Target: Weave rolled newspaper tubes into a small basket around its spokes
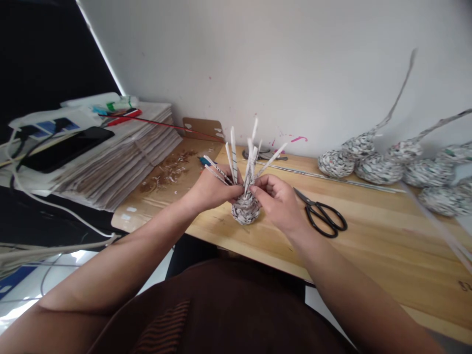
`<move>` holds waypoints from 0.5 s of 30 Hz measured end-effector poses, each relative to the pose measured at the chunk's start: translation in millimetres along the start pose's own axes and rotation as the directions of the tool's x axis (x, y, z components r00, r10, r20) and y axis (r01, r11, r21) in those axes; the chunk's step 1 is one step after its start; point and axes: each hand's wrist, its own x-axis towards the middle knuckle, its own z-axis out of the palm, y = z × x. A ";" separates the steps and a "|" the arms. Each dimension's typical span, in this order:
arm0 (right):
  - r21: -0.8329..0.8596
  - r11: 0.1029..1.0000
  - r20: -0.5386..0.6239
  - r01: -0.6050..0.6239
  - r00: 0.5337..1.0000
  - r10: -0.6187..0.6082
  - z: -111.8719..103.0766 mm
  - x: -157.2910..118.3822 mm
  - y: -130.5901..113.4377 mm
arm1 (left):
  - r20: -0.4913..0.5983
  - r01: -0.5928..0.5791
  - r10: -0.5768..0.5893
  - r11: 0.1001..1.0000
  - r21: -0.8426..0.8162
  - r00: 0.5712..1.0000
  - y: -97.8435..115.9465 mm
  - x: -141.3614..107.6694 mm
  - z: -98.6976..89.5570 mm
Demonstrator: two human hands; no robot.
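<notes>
A small round body woven from rolled newspaper strips [245,212] stands on the wooden table, several pale paper sticks [254,160] fanning upward out of its top. My left hand [219,188] is closed around its upper left side, with some sticks passing by the thumb and fingers. From the right, my right hand [275,196] pinches at the base of the sticks, thumb and forefinger close together. The fingertips partly cover the weave's top edge. Black-handled scissors [324,220] lie beside my right hand, blades toward it.
Several finished-looking woven paper gourd shapes [336,163] line the back right. A long thin paper stick [332,180] lies before the wall. At left, a stack of paper [129,157] carries a black phone [70,147] and cables. Brown cardboard [165,172] with scraps covers the table's left part.
</notes>
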 end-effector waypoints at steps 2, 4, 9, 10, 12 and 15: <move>-0.051 0.998 -0.033 0.021 0.999 -0.023 1.5 -1.5 -1.0 | -0.010 -0.010 0.010 1.000 0.016 1.000 -0.7 -1.2 0.7; -0.175 0.979 -0.069 0.101 0.991 -0.115 2.4 -4.5 -2.7 | -0.031 -0.026 0.028 0.998 0.052 0.999 -0.9 -2.8 1.8; -0.281 0.945 -0.005 0.170 0.984 -0.178 -0.6 -7.9 -6.4 | -0.049 -0.101 0.112 0.979 0.174 0.993 -0.6 -6.4 4.1; -0.271 0.948 0.015 0.165 0.986 -0.167 -1.8 -7.8 -7.4 | -0.048 -0.119 0.131 0.972 0.203 0.990 0.0 -7.0 4.2; -0.264 0.949 0.041 0.174 0.985 -0.170 -3.7 -7.8 -9.7 | -0.044 -0.147 0.163 0.959 0.241 0.986 1.7 -8.0 4.4; -0.287 0.935 0.049 0.209 0.978 -0.203 -5.2 -8.4 -12.7 | -0.030 -0.158 0.170 0.957 0.244 0.985 3.2 -8.7 5.0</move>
